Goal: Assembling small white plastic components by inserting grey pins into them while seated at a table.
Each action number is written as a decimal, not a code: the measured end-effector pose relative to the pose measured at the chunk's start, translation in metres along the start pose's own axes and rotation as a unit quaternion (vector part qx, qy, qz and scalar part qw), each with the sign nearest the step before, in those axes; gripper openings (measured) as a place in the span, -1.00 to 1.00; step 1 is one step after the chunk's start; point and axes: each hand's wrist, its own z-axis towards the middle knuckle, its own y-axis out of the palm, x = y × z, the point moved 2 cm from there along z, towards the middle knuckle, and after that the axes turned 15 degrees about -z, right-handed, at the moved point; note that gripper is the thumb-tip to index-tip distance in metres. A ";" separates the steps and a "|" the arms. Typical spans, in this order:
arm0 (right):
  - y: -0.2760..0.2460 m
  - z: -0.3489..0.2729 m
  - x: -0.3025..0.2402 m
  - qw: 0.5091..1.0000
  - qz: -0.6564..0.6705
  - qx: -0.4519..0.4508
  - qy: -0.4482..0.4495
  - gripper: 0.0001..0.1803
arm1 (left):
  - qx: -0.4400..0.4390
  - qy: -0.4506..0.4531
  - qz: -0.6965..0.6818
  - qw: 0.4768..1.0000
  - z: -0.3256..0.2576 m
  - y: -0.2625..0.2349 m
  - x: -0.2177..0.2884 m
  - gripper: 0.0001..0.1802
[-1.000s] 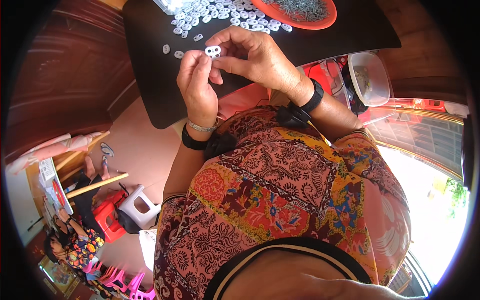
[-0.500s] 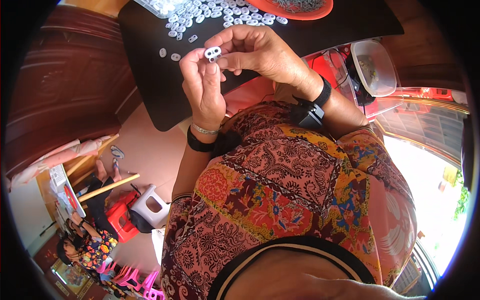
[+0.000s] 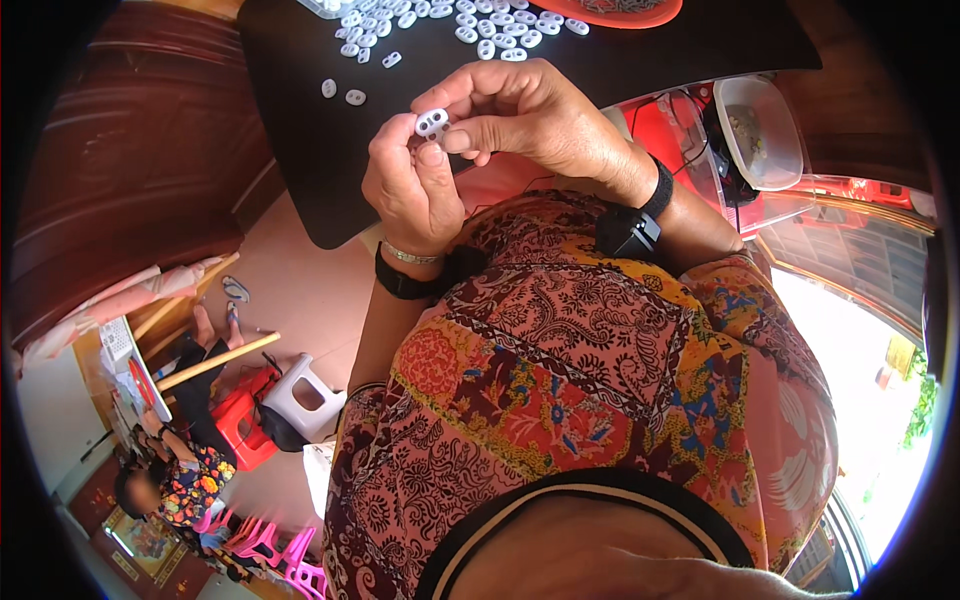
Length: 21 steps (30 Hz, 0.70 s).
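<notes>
Over the near edge of the dark table, both hands meet around one small white oval cord lock (image 3: 432, 121) with two round holes. My left hand (image 3: 415, 190) pinches it from the left and below, thumb and forefinger pressed on its side. From the right, my right hand (image 3: 540, 125) closes on it with curled forefinger and thumb. A second holed part shows just under the white face, partly hidden by the thumbs. Two loose white ovals, one of them a cord lock piece (image 3: 355, 97), lie to the left of the fingers.
Many similar white pieces (image 3: 466, 34) are spread at the table's (image 3: 290, 130) far side. Beyond them are a clear tray (image 3: 328, 8) and an orange-red bowl (image 3: 630, 20) of small grey metal parts. A translucent tub (image 3: 770, 150) stands right; another person (image 3: 190, 480) sits lower left.
The view has shifted slightly, so the table pieces sit higher. The cord lock has tilted a little between the fingers, and both hands keep their hold.
</notes>
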 end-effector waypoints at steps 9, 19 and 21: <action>0.007 -0.003 0.005 0.999 -0.007 0.010 -0.048 -0.73 | 0.002 0.029 0.008 1.000 -0.001 -0.001 0.003 -0.72; 0.010 -0.001 0.005 0.998 -0.023 0.022 -0.060 -0.77 | 0.002 0.021 0.000 1.000 0.001 0.001 0.006 -0.78; 0.010 -0.001 0.004 0.998 -0.025 0.021 -0.060 -0.77 | 0.002 0.024 0.010 1.000 0.001 0.001 0.005 -0.79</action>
